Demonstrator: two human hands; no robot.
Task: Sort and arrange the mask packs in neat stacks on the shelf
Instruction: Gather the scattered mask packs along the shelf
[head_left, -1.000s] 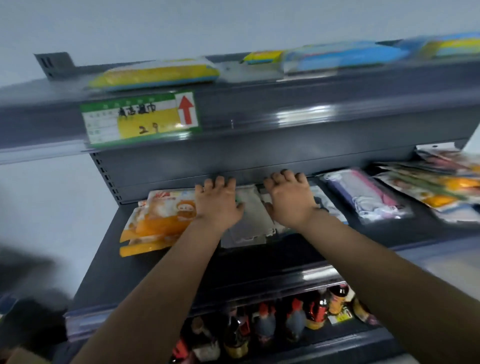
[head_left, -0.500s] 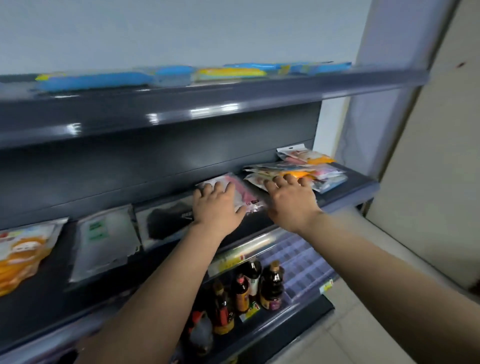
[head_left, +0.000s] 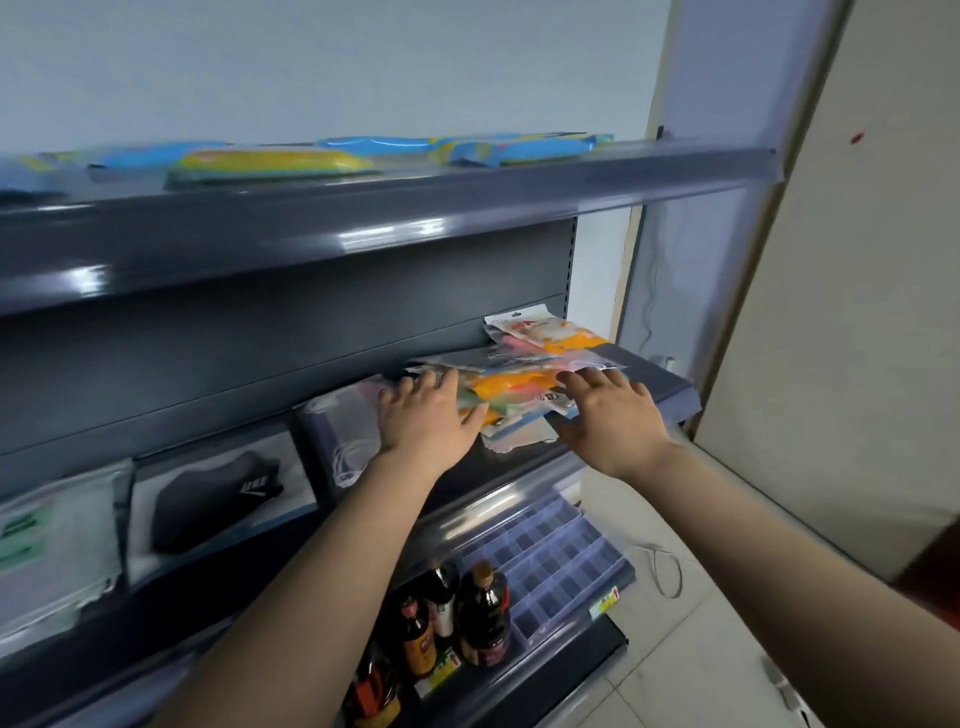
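On the dark grey metal middle shelf (head_left: 670, 387) a loose heap of glossy orange, pink and white mask packs (head_left: 519, 382) lies at the right end, its layers too jumbled and blurred to count; one orange-and-white pack (head_left: 550, 332) sits at the back of the heap against the shelf's rear panel. Left of the heap along the same shelf lie three separate clear packs: one with a pale lilac mask (head_left: 337, 431), one with a black mask (head_left: 218, 496), and one with a green label (head_left: 52, 540). Two bare hands reach to the heap. The left hand (head_left: 428, 415) lies flat with fingers spread, on the heap's left edge and over the lilac pack, its thumb touching an orange pack. The right hand (head_left: 610, 410) is spread wide on the heap's right front corner, fingertips on the topmost packs. Neither hand curls round anything. On the shelf above the heap lie several blue and yellow flat packets (head_left: 270, 162), blurred. Below the heap stand at least four dark brown sauce bottles (head_left: 480, 613), beside a clear plastic divider grid (head_left: 550, 556)
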